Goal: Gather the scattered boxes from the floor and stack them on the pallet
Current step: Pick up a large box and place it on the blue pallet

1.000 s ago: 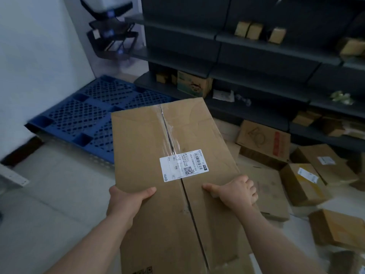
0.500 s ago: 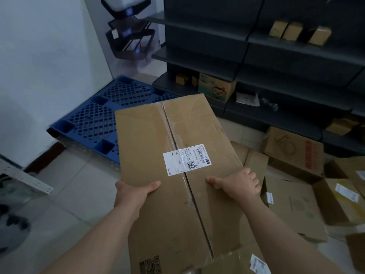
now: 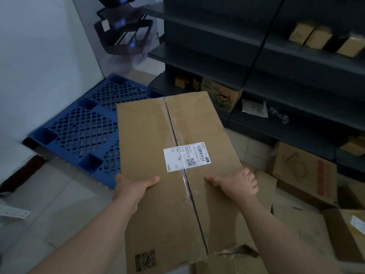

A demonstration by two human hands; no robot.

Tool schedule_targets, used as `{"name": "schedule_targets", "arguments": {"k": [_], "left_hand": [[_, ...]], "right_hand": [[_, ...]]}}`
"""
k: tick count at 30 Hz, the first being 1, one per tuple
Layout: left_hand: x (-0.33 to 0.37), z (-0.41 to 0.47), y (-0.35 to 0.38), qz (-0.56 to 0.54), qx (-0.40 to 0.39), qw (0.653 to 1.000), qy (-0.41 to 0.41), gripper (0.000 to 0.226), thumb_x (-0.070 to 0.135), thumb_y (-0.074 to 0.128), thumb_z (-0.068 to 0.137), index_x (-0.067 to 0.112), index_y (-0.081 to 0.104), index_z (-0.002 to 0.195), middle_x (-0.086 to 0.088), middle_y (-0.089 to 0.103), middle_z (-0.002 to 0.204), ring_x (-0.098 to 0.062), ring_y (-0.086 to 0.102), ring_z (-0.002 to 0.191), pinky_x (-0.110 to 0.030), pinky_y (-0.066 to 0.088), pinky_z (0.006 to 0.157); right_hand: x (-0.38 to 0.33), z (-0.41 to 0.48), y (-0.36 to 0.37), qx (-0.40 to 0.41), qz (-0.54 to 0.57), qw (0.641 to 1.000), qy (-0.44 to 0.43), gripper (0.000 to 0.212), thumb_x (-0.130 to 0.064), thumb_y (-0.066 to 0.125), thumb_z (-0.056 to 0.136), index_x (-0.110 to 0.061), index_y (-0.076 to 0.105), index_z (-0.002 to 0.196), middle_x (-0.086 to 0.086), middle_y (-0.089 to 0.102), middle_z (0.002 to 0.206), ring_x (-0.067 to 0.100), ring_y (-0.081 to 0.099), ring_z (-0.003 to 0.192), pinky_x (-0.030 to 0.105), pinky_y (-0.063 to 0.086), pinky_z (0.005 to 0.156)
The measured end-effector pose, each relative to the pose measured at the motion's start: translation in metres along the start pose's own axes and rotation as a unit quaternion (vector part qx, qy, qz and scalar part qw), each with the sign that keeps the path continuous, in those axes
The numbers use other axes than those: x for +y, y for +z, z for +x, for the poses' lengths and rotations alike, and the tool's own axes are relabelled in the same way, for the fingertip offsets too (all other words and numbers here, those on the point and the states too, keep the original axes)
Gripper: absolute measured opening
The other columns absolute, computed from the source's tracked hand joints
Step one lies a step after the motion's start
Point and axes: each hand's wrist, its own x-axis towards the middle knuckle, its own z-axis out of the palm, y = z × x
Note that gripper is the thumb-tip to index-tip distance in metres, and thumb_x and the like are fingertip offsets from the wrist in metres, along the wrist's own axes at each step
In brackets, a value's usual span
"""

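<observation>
Box (image 3: 177, 165), long and taped, is held above the floor short of the bare pallet (image 3: 83, 127); left hand (image 3: 132, 186) and right hand (image 3: 239, 184) curl round its edges (thumbs on top). Its unsupported far end could tip down.

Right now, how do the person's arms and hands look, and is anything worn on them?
The left hand and the right hand are bare: no gloves, rings or watch show. Both forearms are uncovered as far as the picture's lower edge, so no sleeve is visible. No markings show.
</observation>
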Motion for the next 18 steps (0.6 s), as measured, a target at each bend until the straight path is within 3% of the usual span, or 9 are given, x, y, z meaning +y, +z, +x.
{"name": "schedule_targets", "arguments": {"k": [5,10,18], "left_hand": [[0.051,0.061,0.006,-0.014,-0.014,1.000,-0.009,0.106,0.034,0.095,0.047,0.014,0.032,0.130,-0.008,0.054,0.123,-0.028,0.053,0.097,-0.043,0.049,0.085],[0.111,0.133,0.014,-0.017,-0.043,0.999,-0.006,0.120,0.036,0.095,0.045,0.017,0.025,0.140,-0.008,0.052,0.130,-0.031,0.054,0.111,-0.050,0.049,0.093],[0.182,0.213,0.028,0.008,-0.050,0.999,-0.012,0.110,0.032,0.094,0.051,0.016,0.028,0.138,-0.009,0.052,0.130,-0.031,0.053,0.114,-0.047,0.046,0.095]], "right_hand": [[-0.066,0.044,0.006,-0.003,-0.007,1.000,-0.001,0.133,-0.073,0.079,0.047,0.000,0.021,0.142,0.015,0.031,0.145,0.034,0.027,0.137,0.044,0.018,0.116],[-0.138,0.090,0.015,0.008,0.002,1.000,0.016,0.134,-0.072,0.079,0.047,0.000,0.020,0.143,0.016,0.029,0.147,0.033,0.025,0.138,0.043,0.016,0.117],[-0.216,0.151,0.028,-0.008,-0.002,0.999,0.037,0.133,-0.073,0.079,0.048,-0.001,0.020,0.143,0.016,0.029,0.147,0.034,0.026,0.138,0.044,0.019,0.116]]}}
